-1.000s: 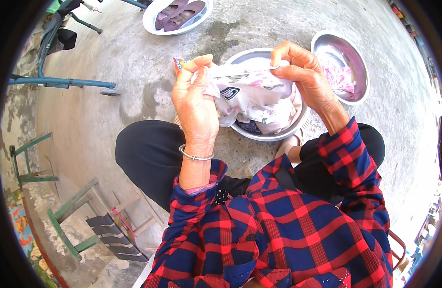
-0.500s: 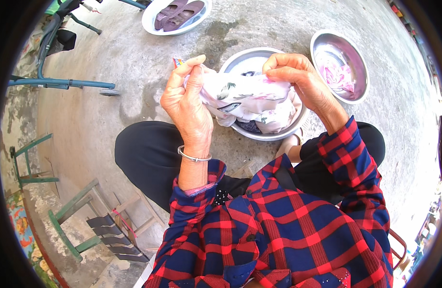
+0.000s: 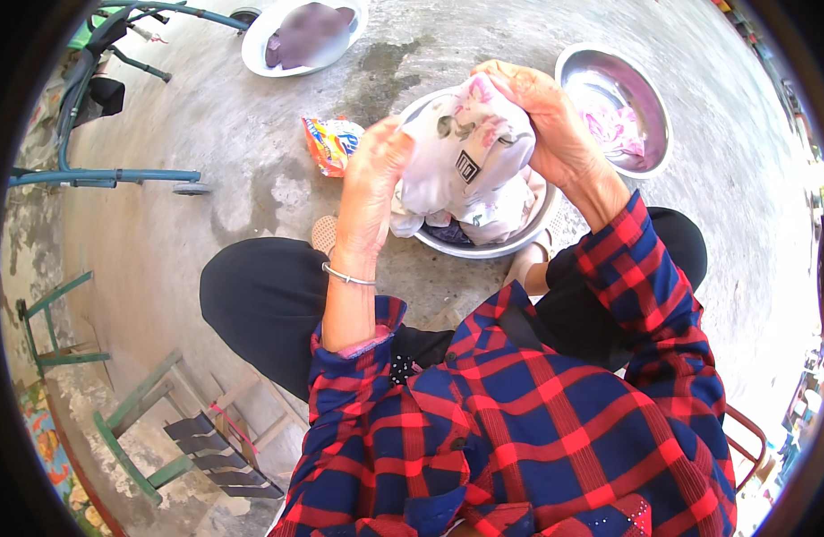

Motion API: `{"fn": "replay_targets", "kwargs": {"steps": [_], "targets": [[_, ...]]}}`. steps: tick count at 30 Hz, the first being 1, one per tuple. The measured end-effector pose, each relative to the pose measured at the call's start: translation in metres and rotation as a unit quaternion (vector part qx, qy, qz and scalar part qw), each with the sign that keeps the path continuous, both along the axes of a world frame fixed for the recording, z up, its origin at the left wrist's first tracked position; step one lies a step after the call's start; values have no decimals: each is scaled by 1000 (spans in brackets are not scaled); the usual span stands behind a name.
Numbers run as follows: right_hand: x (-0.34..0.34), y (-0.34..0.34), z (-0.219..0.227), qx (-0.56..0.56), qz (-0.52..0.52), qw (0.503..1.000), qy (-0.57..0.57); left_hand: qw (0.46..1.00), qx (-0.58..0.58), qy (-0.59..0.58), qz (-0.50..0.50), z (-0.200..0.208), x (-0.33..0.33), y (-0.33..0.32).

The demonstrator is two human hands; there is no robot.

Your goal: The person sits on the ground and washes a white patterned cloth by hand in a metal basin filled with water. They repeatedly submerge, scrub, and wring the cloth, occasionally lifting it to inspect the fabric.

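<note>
A white cloth with pink flowers and grey-green leaves (image 3: 470,143) is stretched between my two hands. My left hand (image 3: 376,170) grips its left side, the fingers partly behind the fabric. My right hand (image 3: 548,112) pinches the cloth's upper right edge. A small dark rectangular patch shows on the front of it. Beneath is a metal basin (image 3: 539,234); the cloth hides much of it. Pale flowered fabric and a dark patterned piece (image 3: 449,233) lie in the basin. Whether the raised cloth is separate from the fabric below, I cannot tell.
An orange and white packet (image 3: 331,143) lies left of the basin. Behind are a white basin (image 3: 258,40) with purplish shoes and a metal basin (image 3: 660,143) with pink cloth. A blue metal frame (image 3: 116,176) and green wooden stools (image 3: 130,447) stand at left.
The cloth has gone from a sideways stretch to a taller, raised shape, its right corner pulled up. My right hand has risen and my left has dropped slightly. The packet is now in fuller view.
</note>
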State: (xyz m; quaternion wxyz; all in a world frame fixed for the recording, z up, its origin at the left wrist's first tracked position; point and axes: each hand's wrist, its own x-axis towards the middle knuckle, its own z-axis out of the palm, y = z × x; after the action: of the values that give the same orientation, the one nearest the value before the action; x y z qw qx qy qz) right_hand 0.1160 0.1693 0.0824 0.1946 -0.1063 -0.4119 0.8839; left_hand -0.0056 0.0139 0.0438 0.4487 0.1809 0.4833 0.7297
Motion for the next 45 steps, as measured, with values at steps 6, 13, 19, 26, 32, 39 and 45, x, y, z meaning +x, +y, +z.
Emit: {"fn": "replay_targets", "kwargs": {"steps": [6, 13, 19, 26, 32, 39, 45], "targets": [[6, 11, 4, -48, -1, 998, 40, 959, -163, 102, -210, -39, -4, -2], [19, 39, -18, -76, -114, 990, -27, 988, 76, -131, 34, -16, -4, -3], [16, 33, -18, -41, -166, 983, -58, 971, 104, -210, 40, -4, -4, -4], [15, 32, -17, -20, -172, 983, -67, 959, 128, -249, 44, -3, -4, -5], [16, 37, -23, -26, -137, 988, -61, 963, 124, -231, 59, -3, -3, -4], [14, 28, -7, -47, -146, 986, -63, 975, 119, -187, 13, -4, -6, -7], [15, 28, -7, -63, -97, 992, -58, 980, 88, -164, 67, 4, 0, -3]]}}
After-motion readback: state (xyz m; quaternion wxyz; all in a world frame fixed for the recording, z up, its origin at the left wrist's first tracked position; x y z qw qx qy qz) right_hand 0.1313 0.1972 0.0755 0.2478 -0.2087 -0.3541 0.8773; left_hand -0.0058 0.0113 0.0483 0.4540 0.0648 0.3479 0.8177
